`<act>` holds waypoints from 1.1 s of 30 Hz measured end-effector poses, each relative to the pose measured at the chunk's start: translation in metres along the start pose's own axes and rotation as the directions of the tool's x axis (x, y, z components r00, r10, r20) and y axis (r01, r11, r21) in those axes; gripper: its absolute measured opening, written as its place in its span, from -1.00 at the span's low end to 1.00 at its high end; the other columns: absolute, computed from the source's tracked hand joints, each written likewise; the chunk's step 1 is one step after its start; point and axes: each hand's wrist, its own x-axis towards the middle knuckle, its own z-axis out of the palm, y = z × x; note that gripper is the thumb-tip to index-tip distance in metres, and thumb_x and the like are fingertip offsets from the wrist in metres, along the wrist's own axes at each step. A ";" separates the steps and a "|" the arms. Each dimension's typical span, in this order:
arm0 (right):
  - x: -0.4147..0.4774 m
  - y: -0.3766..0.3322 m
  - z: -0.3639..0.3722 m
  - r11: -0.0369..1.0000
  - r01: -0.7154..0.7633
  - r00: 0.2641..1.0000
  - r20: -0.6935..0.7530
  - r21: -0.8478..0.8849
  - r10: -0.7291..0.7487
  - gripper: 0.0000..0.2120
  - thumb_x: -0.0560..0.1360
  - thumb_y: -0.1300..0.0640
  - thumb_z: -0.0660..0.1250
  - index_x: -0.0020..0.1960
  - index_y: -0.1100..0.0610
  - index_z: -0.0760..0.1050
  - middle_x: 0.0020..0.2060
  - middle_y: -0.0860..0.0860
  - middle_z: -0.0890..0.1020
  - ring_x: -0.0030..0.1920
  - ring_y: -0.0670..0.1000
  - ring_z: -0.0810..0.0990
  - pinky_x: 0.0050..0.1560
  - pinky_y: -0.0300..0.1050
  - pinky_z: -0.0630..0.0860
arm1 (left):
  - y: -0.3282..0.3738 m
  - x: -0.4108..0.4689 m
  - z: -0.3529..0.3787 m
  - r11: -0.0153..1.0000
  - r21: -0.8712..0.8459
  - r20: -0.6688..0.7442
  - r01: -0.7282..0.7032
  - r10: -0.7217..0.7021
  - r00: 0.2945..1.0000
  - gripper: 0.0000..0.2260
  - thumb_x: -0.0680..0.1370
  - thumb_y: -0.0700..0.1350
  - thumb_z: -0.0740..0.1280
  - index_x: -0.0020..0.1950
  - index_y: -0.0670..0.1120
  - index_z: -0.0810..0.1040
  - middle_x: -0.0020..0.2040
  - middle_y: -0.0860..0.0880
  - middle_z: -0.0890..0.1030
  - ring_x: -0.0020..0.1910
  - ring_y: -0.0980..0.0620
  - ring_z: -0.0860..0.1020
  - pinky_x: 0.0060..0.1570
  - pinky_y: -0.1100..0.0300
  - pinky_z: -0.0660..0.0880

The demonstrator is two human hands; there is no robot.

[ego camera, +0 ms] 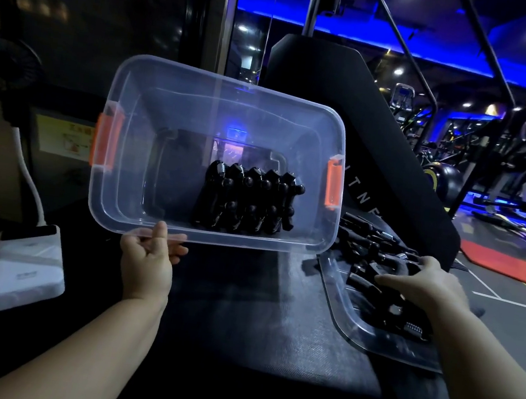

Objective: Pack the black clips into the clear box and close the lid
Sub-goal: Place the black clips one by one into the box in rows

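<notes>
On a dark mat [243, 296], left hand [148, 258] pinches the rim of the box [233, 240], likely light and slippery; right hand [427, 282] curls round stiff, springy clips [363, 271].

1 wide-angle head view looks forward and down from close above the clear box [133, 166].
</notes>
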 end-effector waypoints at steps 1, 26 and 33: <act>-0.002 0.000 -0.001 1.000 0.008 0.999 -0.031 0.024 -0.007 -0.01 0.04 -0.42 0.46 0.34 0.03 0.32 0.17 0.18 0.53 0.19 0.21 0.49 0.03 0.00 0.48 | 0.000 0.000 0.000 1.000 0.000 -0.001 0.000 0.000 1.000 -0.64 0.64 -0.07 0.16 0.18 -0.39 0.33 -0.37 0.04 0.66 -0.49 0.15 0.57 -0.49 0.37 0.46; -0.088 -0.067 -0.035 0.769 0.530 0.848 -0.226 0.358 -0.479 -0.35 0.31 -0.29 0.29 0.31 -0.03 0.27 -0.16 -0.03 0.52 -0.09 0.09 0.50 -0.11 -0.05 0.36 | 0.003 -0.004 -0.001 1.000 -0.009 -0.003 0.011 -0.011 1.000 -0.66 0.64 -0.05 0.17 0.18 -0.35 0.33 -0.24 -0.06 0.65 -0.47 0.16 0.58 -0.46 0.36 0.47; -0.093 -0.089 -0.003 0.802 0.505 0.838 0.041 0.318 -0.544 -0.31 0.24 -0.34 0.21 0.25 0.01 0.31 -0.01 0.04 0.55 -0.04 0.08 0.53 -0.03 -0.01 0.45 | 0.004 -0.004 -0.001 1.000 -0.023 -0.009 0.004 -0.004 1.000 -0.85 0.64 -0.07 0.17 0.04 -0.14 0.29 -0.24 -0.08 0.64 -0.48 0.17 0.57 -0.47 0.36 0.46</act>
